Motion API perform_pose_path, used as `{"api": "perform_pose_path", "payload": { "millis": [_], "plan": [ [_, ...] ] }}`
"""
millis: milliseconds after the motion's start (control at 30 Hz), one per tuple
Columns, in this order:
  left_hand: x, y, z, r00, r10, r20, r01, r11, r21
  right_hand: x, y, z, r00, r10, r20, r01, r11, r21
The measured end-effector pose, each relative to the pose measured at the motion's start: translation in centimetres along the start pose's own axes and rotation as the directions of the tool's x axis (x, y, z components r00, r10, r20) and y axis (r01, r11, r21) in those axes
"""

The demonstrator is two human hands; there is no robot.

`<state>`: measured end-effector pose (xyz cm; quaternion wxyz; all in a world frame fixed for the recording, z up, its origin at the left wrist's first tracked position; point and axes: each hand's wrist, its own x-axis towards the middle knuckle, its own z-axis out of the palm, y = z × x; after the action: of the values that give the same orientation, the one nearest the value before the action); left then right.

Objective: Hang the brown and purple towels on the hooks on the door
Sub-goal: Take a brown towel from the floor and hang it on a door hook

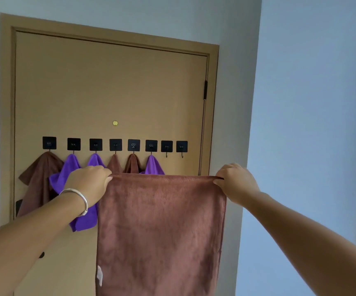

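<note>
Two hands of yours stretch a brown towel (162, 227) flat: your left hand (89, 182) and right hand (235, 181) each pinch a top corner. Beyond it, eight black hooks (115, 144) cross the tan door (108, 86); six carry brown or purple towels, between pale blue walls (311, 103).

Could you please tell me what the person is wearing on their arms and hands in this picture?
Both forearms are bare, with no sleeves in view. The left hand has a plain, smooth silver bangle round its wrist. The right hand and its wrist carry nothing: no ring, watch or glove shows on either hand.
</note>
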<state>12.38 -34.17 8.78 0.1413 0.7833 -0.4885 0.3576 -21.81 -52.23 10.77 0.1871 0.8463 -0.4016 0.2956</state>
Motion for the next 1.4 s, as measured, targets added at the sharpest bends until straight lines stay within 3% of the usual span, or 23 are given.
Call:
{"api": "perform_pose_path", "payload": {
  "millis": [267,467,600,667,833,1000,1400],
  "plan": [
    [5.7,-0.8,6.7,1.000,0.011,0.002,-0.011,0.999,-0.053,7.3,0.1,7.0,0.999,0.044,-0.007,-0.044,0.999,0.015],
    [10.9,-0.1,11.6,0.999,0.022,-0.029,-0.029,0.969,-0.244,13.4,1.2,13.2,0.993,0.119,0.000,-0.119,0.986,0.119],
    [15.2,1.0,15.1,0.997,0.025,-0.079,-0.045,0.966,-0.255,18.0,2.3,17.7,0.997,0.078,0.003,-0.076,0.971,0.229],
    [17.5,1.4,17.1,0.990,0.110,-0.085,-0.125,0.969,-0.212,20.3,2.7,19.7,1.000,0.022,-0.010,-0.018,0.966,0.257],
    [22.6,1.4,20.9,0.908,0.419,0.023,-0.420,0.907,0.027,24.8,3.8,22.9,0.980,-0.196,-0.029,0.198,0.972,0.128],
    [26.6,1.9,22.7,0.892,0.446,0.070,-0.452,0.880,0.145,28.7,4.1,23.9,0.883,-0.469,-0.022,0.461,0.876,-0.144],
    [33.2,6.0,23.4,0.937,0.318,0.144,-0.338,0.929,0.148,34.3,1.7,24.2,0.960,-0.265,0.092,0.280,0.911,-0.302]
  ]
}}
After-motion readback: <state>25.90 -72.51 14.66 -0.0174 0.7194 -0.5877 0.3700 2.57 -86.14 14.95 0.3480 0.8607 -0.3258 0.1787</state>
